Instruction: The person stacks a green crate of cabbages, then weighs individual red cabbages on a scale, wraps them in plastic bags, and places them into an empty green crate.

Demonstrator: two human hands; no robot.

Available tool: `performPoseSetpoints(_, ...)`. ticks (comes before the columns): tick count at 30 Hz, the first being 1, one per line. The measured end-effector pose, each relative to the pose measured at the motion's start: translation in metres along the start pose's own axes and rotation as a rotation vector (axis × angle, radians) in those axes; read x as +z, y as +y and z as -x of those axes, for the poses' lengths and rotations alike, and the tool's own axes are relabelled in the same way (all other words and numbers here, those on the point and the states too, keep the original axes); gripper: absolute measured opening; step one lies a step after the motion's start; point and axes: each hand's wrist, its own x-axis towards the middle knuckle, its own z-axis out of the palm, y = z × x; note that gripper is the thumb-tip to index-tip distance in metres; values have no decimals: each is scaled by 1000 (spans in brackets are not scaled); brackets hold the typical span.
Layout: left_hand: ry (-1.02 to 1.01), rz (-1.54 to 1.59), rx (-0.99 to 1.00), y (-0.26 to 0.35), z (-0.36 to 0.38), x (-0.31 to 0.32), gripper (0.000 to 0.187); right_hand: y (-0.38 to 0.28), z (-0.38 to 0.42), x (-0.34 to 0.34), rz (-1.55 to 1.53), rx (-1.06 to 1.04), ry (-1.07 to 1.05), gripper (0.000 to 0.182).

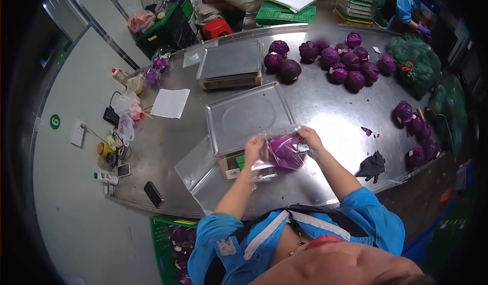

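A purple cabbage in clear plastic film hangs between my two hands, above the near edge of a weighing scale with a metal tray. My left hand pinches the film on the cabbage's left side. On the right, my right hand grips the film near a small label. Clear plastic sheets lie left of the scale, on the steel table. A second scale stands behind the first.
Loose purple cabbages sit at the back right, more at the right edge beside green net bags. A black glove, a phone and white paper lie on the table. Another person stands at the far right.
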Motion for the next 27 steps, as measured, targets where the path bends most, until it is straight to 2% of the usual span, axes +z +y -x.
performPoseSetpoints(1,-71,13,24,-23,1,-17,11,15,3,-20,-53,7,-119,24)
performPoseSetpoints(2,-135,76,-6,-21,16,-7,10,18,9,-30,-101,13,-239,24)
performPoseSetpoints(4,-366,39,-249,-10,31,-9,15,13,29,-44,-159,30,-449,36)
performPoseSetpoints(5,-451,-212,-277,7,41,-2,20,-3,39,-47,118,73,-379,32)
performPoseSetpoints(6,-533,-468,-302,27,48,8,25,-32,50,-46,503,11,-429,24)
performPoseSetpoints(7,-517,-955,-181,34,52,11,22,-57,59,-45,721,-66,-455,22)
performPoseSetpoints(8,-515,-956,-184,46,66,28,22,-75,72,-43,940,-145,-478,20)
performPoseSetpoints(9,-494,-1240,-38,63,86,53,21,-92,90,-38,939,-145,-482,20)
performPoseSetpoints(10,-460,-1520,119,71,98,67,20,-109,108,-33,1067,-193,-430,19)
performPoseSetpoints(11,-576,-1490,480,63,113,64,16,-118,121,-31,1194,-238,-379,18)
performPoseSetpoints(12,-562,-1487,474,53,129,59,16,-114,135,-33,1281,-455,-417,18)
performPoseSetpoints(14,-643,-1519,491,32,167,49,17,-88,161,-45,1225,-343,-513,20)
performPoseSetpoints(16,-670,-1363,19,9,211,39,16,-62,200,-42,1423,-45,-582,22)
performPoseSetpoints(17,-682,-1187,-307,0,229,32,14,-40,218,-46,1465,-26,-635,23)
performPoseSetpoints(18,-575,-953,-388,-31,243,-5,17,-13,235,-52,1510,-8,-685,24)
performPoseSetpoints(19,-256,-670,-433,-52,251,-27,21,10,252,-58,1512,21,-699,24)
performPoseSetpoints(20,59,-383,-463,-71,255,-42,25,32,269,-64,1511,-54,-666,21)
performPoseSetpoints(21,216,-678,-236,-92,254,-53,41,43,286,-62,1521,-199,-642,17)
performPoseSetpoints(22,202,-1061,127,-133,250,-87,58,53,300,-58,1524,-342,-617,13)
performPoseSetpoints(23,185,-958,-173,-135,255,-73,67,62,315,-53,1539,-419,-539,11)
performPoseSetpoints(24,68,-1071,-176,-145,257,-71,69,68,328,-48,1557,-496,-454,10)
performPoseSetpoints(25,-41,-919,-318,-149,262,-65,68,71,341,-44,1555,-481,-444,10)
performPoseSetpoints(26,-68,-860,-411,-148,272,-54,60,78,354,-45,1581,-458,-436,8)
performPoseSetpoints(27,-190,-1036,-571,-143,278,-50,52,81,368,-43,1647,-381,-430,6)
